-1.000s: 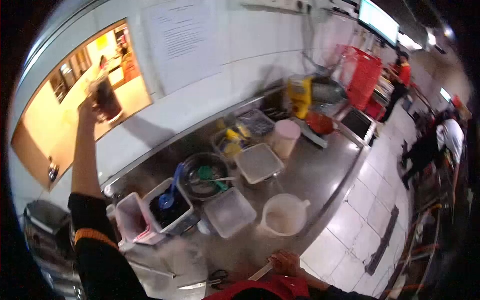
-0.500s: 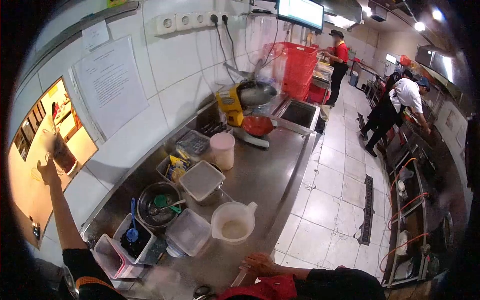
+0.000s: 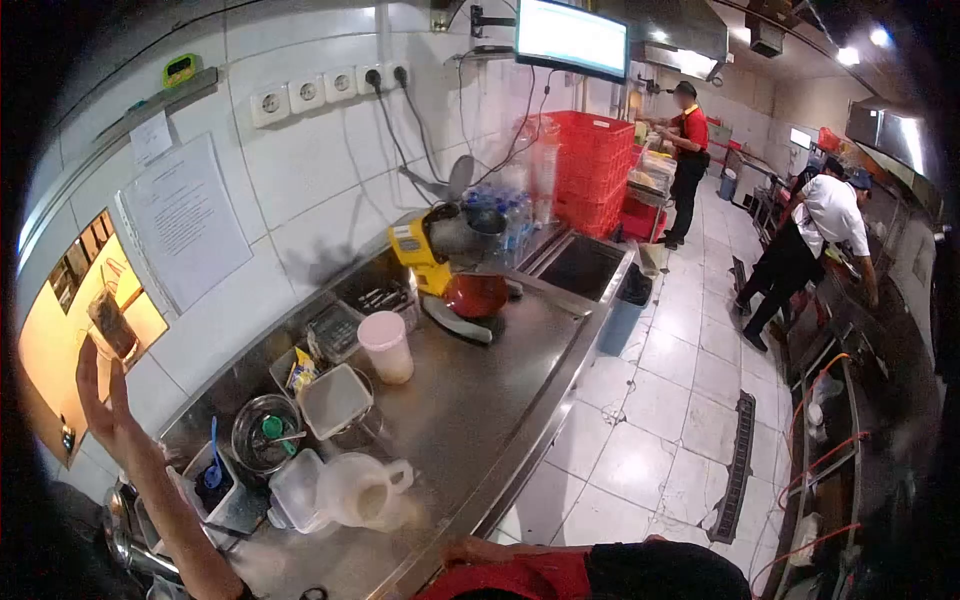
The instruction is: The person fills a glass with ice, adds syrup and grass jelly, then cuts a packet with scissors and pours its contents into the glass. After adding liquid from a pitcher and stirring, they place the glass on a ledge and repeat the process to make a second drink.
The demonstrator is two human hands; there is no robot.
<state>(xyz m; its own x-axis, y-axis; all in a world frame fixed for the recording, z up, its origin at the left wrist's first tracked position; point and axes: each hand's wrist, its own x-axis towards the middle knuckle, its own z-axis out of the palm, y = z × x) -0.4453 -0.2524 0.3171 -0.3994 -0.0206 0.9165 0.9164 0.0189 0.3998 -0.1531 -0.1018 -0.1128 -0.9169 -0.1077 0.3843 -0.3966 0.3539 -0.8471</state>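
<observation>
My left hand (image 3: pixel 108 410) is raised at the left, fingers stretched up and apart, in front of the wall opening (image 3: pixel 60 370). Just beyond the fingertips is a blurred brownish object (image 3: pixel 112 325), perhaps a drink glass; I see no clear contact. My right hand (image 3: pixel 480 549) lies low by the counter's front edge, blurred, its fingers hidden. Nearest to it on the steel counter (image 3: pixel 470 430) stands a translucent plastic jug (image 3: pixel 350 490). Beside the jug are a lidded clear tub (image 3: pixel 296 488), a metal bowl (image 3: pixel 266 432) with a green-handled utensil, and a container with a blue scoop (image 3: pixel 212 470).
A pink-lidded canister (image 3: pixel 386 346) and a yellow machine (image 3: pixel 420 255) stand farther along the counter, before a sink (image 3: pixel 585 268) and red crates (image 3: pixel 590 165). One person (image 3: pixel 688 150) works at the back, another (image 3: pixel 815 230) bends at the right. A floor drain (image 3: pixel 735 465) crosses the tiles.
My view has shifted, so the counter items sit farther left. My left hand's fingers now stretch upward below the brownish object, where before they were beside it. My right hand is lower in view.
</observation>
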